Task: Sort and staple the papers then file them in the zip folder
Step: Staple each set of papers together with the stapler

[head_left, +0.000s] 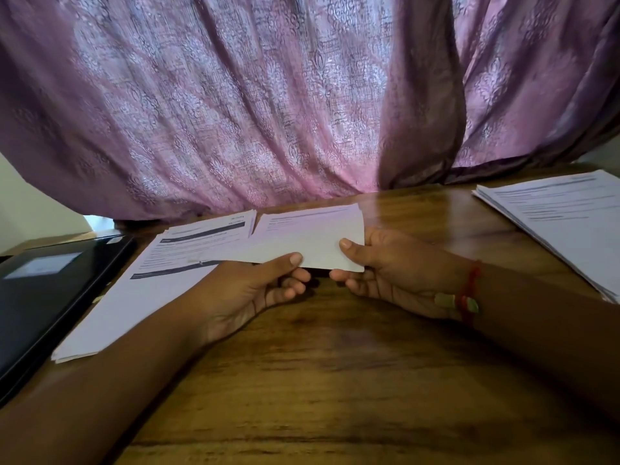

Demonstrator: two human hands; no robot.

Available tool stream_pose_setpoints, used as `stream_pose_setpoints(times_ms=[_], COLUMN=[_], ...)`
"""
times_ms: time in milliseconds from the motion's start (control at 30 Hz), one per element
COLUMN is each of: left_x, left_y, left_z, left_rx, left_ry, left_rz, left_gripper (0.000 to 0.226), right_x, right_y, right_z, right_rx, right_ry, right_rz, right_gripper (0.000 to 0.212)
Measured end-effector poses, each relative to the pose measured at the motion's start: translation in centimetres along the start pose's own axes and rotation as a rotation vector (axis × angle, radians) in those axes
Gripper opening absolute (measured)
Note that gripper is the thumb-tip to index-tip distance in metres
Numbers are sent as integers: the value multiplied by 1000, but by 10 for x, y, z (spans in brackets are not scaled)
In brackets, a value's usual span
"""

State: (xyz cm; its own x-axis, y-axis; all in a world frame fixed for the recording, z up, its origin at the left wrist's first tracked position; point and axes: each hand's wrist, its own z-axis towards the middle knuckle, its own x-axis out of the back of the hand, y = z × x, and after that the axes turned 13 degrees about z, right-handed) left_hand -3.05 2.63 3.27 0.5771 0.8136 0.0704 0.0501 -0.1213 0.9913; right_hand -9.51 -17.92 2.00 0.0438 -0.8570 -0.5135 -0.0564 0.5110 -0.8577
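Wood: brown grained table (322, 380) fills the near view, both forearms reaching across it.
Left hand: the left hand (255, 290) pinches the near edge of a held sheet (308, 236), thumb on top, fingers curled beneath.
Right hand: the right hand (385, 270) pinches the same sheet at its near right corner, thumb on top; a red thread bracelet (469, 290) circles the wrist.
Held sheet: lifted off the table, mostly blank, faint print at its far end.
Left pile: printed papers (161, 273) lie flat, partly under the sheet.
Folder: dark zip folder (50, 290) just left of that pile.
Right pile: another paper stack (563, 216) at the far right, well apart.
Backdrop: purple patterned curtain (268, 95) hangs behind the table.
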Motion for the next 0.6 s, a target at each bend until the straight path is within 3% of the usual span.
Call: stream_pose_setpoints(times_ms=[600], left_x=[-11], left_y=[1], left_z=[-8], left_rx=[-85], left_ry=[-67], left_rz=[237], left_gripper=[34], right_x=[-3], right_y=[3], right_z=[-2], right_rx=[29], right_ry=[-25], right_rz=[-130], right_gripper=[27])
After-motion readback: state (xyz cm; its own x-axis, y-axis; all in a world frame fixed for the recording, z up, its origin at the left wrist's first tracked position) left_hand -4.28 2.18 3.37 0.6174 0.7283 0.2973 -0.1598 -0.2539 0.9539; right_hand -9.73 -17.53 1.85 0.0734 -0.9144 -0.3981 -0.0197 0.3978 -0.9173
